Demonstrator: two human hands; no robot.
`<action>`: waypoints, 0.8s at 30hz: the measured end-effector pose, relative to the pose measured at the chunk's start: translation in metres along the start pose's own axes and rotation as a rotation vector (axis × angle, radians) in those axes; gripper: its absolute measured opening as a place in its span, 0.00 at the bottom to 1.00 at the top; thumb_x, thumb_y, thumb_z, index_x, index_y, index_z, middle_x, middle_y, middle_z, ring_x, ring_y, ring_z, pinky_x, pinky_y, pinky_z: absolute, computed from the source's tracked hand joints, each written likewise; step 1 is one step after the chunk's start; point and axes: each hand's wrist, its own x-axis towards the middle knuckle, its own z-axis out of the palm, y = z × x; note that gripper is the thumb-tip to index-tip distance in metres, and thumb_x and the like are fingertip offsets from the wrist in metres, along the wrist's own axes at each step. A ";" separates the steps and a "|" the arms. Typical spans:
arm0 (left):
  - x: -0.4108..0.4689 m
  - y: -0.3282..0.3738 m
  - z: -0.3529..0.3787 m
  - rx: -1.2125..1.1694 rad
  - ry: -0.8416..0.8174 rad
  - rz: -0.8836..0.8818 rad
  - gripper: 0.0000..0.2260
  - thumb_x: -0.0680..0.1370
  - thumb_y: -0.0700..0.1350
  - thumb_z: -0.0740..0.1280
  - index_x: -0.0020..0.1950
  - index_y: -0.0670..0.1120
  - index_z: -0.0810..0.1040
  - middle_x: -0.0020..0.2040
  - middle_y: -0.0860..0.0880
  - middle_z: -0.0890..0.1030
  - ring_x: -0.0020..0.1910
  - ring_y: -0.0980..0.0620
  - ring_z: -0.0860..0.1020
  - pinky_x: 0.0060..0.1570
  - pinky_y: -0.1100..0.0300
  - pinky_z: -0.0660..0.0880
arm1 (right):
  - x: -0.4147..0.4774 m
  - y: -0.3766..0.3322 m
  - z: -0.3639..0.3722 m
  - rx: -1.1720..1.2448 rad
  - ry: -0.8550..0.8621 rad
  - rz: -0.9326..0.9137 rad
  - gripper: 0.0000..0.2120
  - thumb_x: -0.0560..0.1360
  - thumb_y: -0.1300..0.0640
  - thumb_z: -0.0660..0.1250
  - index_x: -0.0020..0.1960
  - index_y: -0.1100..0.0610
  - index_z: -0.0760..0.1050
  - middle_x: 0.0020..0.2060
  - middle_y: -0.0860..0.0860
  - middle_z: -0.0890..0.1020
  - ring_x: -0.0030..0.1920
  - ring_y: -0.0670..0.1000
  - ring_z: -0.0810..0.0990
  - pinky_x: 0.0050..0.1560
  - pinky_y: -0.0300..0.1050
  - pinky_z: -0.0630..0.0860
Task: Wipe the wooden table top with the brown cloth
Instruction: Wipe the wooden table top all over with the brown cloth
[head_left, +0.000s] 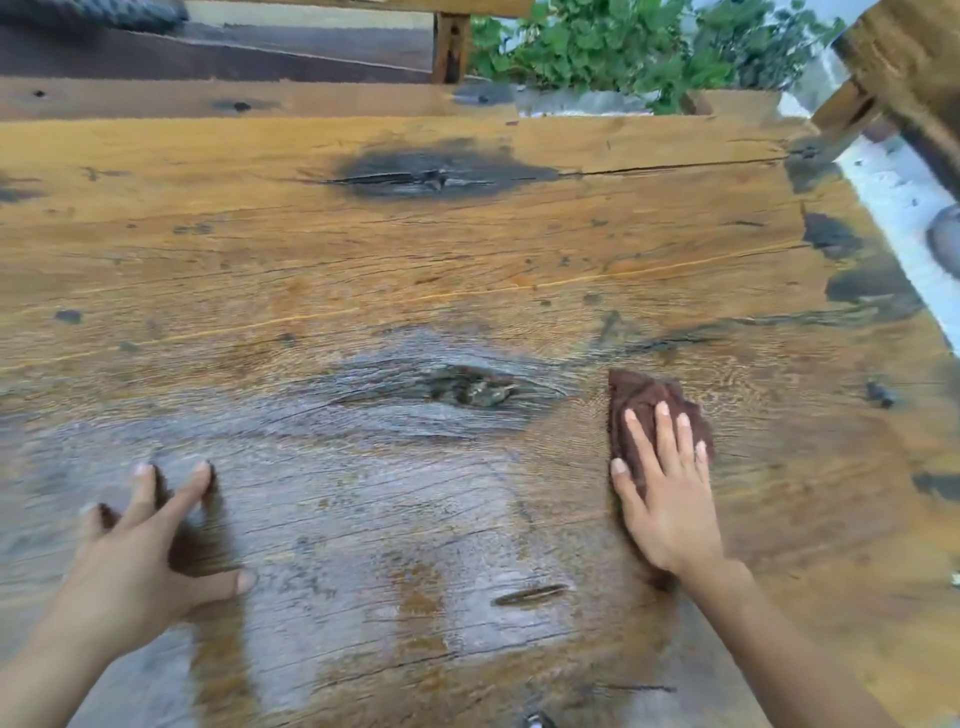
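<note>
Since the right hand (670, 499) only presses the crumpled brown cloth (649, 410) flat-fingered, cracks (675, 168) in the weathered wooden table top (415, 260) may snag it; left hand (140, 561) splayed, empty.

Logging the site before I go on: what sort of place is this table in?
Probably outdoors, a patio or garden spot: green leafy plants grow just past the weathered wooden table top, and a rough timber post stands beyond its far edge.

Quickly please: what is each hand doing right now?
Left hand: open, fingertips on the wooden table top, holding nothing.
Right hand: open, flat fingers pressing the brown cloth.
</note>
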 end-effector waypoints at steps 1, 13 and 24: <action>-0.001 0.000 -0.002 0.004 0.002 0.001 0.59 0.46 0.85 0.60 0.76 0.68 0.51 0.80 0.42 0.53 0.67 0.28 0.62 0.65 0.41 0.63 | 0.000 -0.005 0.002 0.000 0.018 0.025 0.34 0.81 0.36 0.44 0.84 0.46 0.55 0.84 0.54 0.49 0.84 0.60 0.46 0.81 0.60 0.45; -0.021 -0.011 -0.029 -0.016 -0.087 0.078 0.45 0.68 0.68 0.70 0.78 0.63 0.48 0.81 0.49 0.48 0.77 0.38 0.52 0.72 0.43 0.62 | -0.044 -0.202 0.055 0.002 -0.017 -0.191 0.33 0.83 0.38 0.44 0.85 0.48 0.49 0.84 0.56 0.45 0.83 0.59 0.40 0.81 0.63 0.42; -0.106 -0.147 -0.026 0.000 0.027 0.018 0.30 0.79 0.44 0.62 0.79 0.51 0.54 0.79 0.42 0.58 0.78 0.45 0.56 0.75 0.51 0.53 | -0.227 -0.452 0.123 0.018 -0.317 -0.746 0.35 0.82 0.43 0.57 0.85 0.50 0.48 0.83 0.56 0.38 0.82 0.58 0.32 0.80 0.63 0.37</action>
